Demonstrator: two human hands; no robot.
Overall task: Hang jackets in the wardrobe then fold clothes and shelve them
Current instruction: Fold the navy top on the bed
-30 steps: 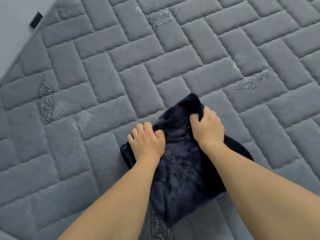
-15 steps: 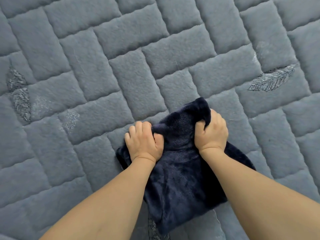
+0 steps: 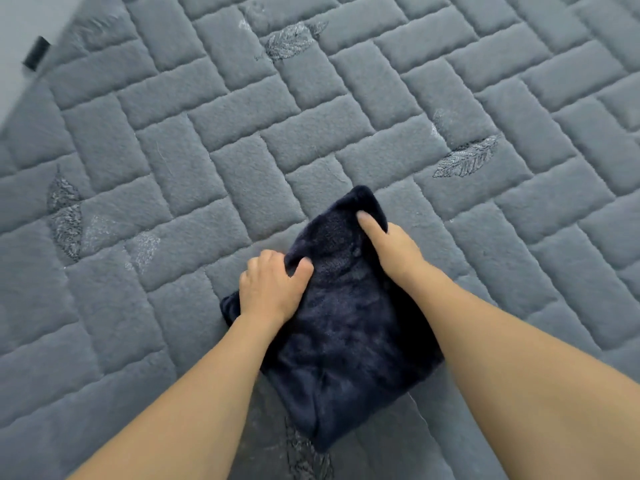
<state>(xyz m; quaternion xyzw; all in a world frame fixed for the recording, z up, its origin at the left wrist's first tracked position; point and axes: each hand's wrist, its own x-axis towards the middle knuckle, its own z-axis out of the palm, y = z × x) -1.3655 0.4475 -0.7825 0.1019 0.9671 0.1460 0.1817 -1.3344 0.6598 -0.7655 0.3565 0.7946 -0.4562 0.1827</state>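
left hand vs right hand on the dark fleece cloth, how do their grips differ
The left hand grips the near-left part of the dark fleece cloth, fingers curled over a bunched ridge, thumb pressed into the pile. The right hand sits farther away at the cloth's far corner, thumb laid straight on top, its other fingers hidden behind the edge. The left shows knuckles; the right shows mostly its back. Both hold the same cloth on the grey quilted cover.

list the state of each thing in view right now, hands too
dark navy garment: folded into a compact bundle, lying on the bedspread
left hand: grips the garment's left edge
right hand: grips the garment's far corner
grey quilted bedspread: spread flat
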